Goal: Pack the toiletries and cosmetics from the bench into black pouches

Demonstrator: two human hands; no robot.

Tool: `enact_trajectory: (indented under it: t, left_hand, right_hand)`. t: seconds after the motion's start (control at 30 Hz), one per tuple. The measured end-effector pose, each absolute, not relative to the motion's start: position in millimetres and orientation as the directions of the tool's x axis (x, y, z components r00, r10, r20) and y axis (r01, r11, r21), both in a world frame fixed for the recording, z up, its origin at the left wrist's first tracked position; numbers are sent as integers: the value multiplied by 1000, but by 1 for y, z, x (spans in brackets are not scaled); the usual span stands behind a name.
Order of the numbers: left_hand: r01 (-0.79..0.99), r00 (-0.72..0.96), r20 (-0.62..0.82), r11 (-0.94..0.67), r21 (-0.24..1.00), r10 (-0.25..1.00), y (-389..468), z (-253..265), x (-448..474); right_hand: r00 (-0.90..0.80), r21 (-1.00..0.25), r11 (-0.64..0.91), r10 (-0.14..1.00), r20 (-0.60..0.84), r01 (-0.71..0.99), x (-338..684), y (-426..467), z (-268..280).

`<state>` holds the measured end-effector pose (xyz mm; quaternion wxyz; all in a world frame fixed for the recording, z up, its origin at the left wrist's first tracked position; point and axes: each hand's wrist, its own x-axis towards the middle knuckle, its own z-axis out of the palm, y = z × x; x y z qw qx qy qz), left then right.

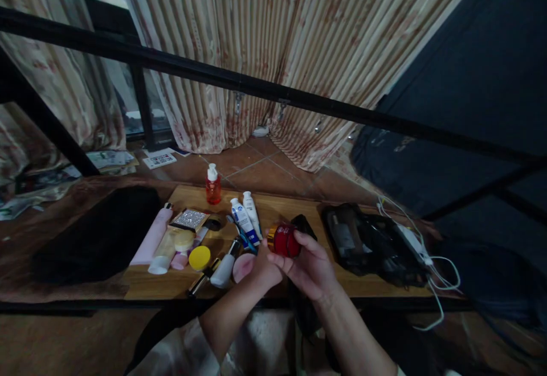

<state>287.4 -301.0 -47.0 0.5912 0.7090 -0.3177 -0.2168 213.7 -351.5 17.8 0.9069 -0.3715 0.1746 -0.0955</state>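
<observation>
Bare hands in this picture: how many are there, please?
2: the right hand holds the glossy red rounded container; the left hand is at its gold-coloured end. No other hand shows.

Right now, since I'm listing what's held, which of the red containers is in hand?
The dark-red container, in the right hand, with the left hand at its gold end; the orange-red pump bottle stands on the wooden board.

No wording can be read with certainty. A paper (159, 158) bears a printed QR code. The blue-and-white tube (241, 220), the white tube (251, 207) and the red jar (285, 241) carry lettering too small and blurred to make out.
</observation>
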Motion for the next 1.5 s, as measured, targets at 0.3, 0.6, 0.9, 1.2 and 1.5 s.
enact_trajectory:
  t: [0.3,0.6,0.9,1.2,1.5]
  left_hand:
    - [-376,643,145,-145,915,-752,-299,-35,300]
    - [-422,641,106,-234,876,-760,-299,-41,312]
    - [-408,643,98,-231,883,-760,-301,-40,314]
    - [-396,671,100,-241,886,-735,-300,-41,319]
    - [-426,663,93,-273,862,-743,-299,-39,318]
  right_hand:
    - [649,-903,429,-691,-319,14,186,-395,-3]
    - [768,-225,-735,-625,-138,-639,184,-425,-25]
    - [865,-113,-858,-496,-72,-501,229,-420,-34]
    - [918,-190,-898,-387,-92,-398,220,-410,-42]
    - [802,-193,-780,-561,-206,-596,242,-422,-34]
